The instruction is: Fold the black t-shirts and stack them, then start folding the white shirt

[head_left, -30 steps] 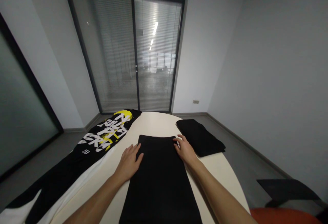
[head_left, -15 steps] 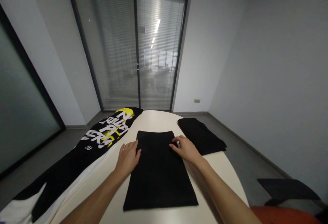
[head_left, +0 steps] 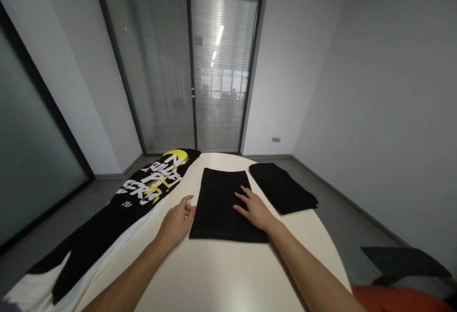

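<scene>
A folded black garment [head_left: 221,207] lies flat on the pale table [head_left: 214,274] in front of me. My right hand [head_left: 255,209] rests on its right part, fingers spread over the cloth. At the garment's left edge is my left hand [head_left: 177,221], its index finger stretched out and the other fingers loosely bent; nothing is seen in it. Whether it touches the cloth is hard to see. Another folded black garment [head_left: 282,188] sits farther right, near the table's edge.
A black garment with white and yellow lettering [head_left: 153,181] lies spread along the table's left side, with white fabric [head_left: 117,240] beside it. An orange seat [head_left: 400,300] and a dark chair part [head_left: 403,260] stand at lower right. Beyond the table is a glass door [head_left: 194,112].
The middle garment has shifted away from me and slightly right. My right hand now lies farther onto it. My left hand has turned, its fingers more bent, and is off the garment's top.
</scene>
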Tool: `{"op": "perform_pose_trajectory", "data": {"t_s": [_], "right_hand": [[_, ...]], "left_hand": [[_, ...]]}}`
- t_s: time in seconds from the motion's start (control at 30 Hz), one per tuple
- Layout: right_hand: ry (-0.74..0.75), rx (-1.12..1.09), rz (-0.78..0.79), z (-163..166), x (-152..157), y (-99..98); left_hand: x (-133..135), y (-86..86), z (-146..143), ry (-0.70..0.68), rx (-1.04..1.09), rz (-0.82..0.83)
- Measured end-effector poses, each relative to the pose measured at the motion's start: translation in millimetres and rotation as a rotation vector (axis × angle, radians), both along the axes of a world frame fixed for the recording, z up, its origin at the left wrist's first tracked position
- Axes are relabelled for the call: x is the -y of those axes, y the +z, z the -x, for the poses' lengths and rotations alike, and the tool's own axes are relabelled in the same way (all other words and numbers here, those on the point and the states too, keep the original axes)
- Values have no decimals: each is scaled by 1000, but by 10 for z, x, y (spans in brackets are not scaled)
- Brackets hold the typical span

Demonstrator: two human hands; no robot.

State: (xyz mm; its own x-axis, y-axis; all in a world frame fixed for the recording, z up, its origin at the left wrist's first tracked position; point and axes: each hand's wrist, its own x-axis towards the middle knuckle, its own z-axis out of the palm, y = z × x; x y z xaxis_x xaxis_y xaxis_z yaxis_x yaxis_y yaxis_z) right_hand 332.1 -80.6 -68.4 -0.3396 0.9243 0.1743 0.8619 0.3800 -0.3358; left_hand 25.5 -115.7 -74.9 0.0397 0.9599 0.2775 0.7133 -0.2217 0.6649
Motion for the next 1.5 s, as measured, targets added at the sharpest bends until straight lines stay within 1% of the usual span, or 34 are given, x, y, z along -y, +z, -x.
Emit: {"op": "perform_pose_trajectory", "data": {"t_s": [0.1, 0.17, 0.2, 0.33, 0.47, 0.57, 0.67, 0.73, 0.8, 0.9, 0.93, 0.97, 1.0, 1.1, 1.13, 1.17, 1.2, 1.27, 1.3, 1.4, 1.47, 1.5], "right_hand": [[-113, 4, -109, -2, 5, 64], [-183, 18, -116, 7, 64, 117], [-191, 26, -104, 14, 101, 141], [-131, 61, -33, 38, 210, 190], [-138, 76, 2, 43, 198, 168], [-125, 74, 2, 29, 167, 152], [-89, 57, 13, 1, 156, 177], [-48, 45, 31, -26, 159, 218], [1, 45, 56, -55, 163, 265], [76, 36, 79, -81, 165, 316], [99, 23, 75, -81, 164, 322], [122, 7, 66, -77, 164, 323], [145, -8, 53, -70, 163, 320], [214, -30, 39, -51, 161, 297], [228, -33, 48, -51, 160, 291], [238, -39, 65, -54, 160, 290], [246, -49, 85, -60, 160, 293], [268, -82, 129, -79, 164, 316], [282, -100, 154, -88, 170, 333], [339, -150, 274, -101, 200, 390], [407, -189, 398, -93, 226, 414], [441, -207, 469, -86, 238, 421]], "left_hand": [[22, 7, -2, -76, 60, 75], [20, 24, 4, -121, 118, 139], [20, 37, 7, -145, 149, 184], [50, 113, 11, -229, 271, 395], [125, 183, 20, -286, 322, 524], [168, 186, 30, -306, 322, 582], [177, 158, 33, -273, 266, 589], [176, 154, 42, -283, 207, 616], [179, 183, 67, -334, 176, 663], [189, 285, 127, -418, 126, 821], [190, 323, 145, -433, 84, 848], [187, 354, 156, -429, 34, 815], [180, 376, 160, -407, -16, 718], [141, 375, 127, -289, -109, 240], [126, 359, 109, -283, -125, 116], [113, 342, 91, -309, -139, 41], [104, 328, 78, -352, -157, 7], [100, 322, 68, -430, -214, 20], [106, 331, 71, -445, -245, 52], [148, 384, 90, -455, -285, 219], [175, 409, 91, -504, -266, 350], [182, 412, 86, -516, -250, 385]]}}
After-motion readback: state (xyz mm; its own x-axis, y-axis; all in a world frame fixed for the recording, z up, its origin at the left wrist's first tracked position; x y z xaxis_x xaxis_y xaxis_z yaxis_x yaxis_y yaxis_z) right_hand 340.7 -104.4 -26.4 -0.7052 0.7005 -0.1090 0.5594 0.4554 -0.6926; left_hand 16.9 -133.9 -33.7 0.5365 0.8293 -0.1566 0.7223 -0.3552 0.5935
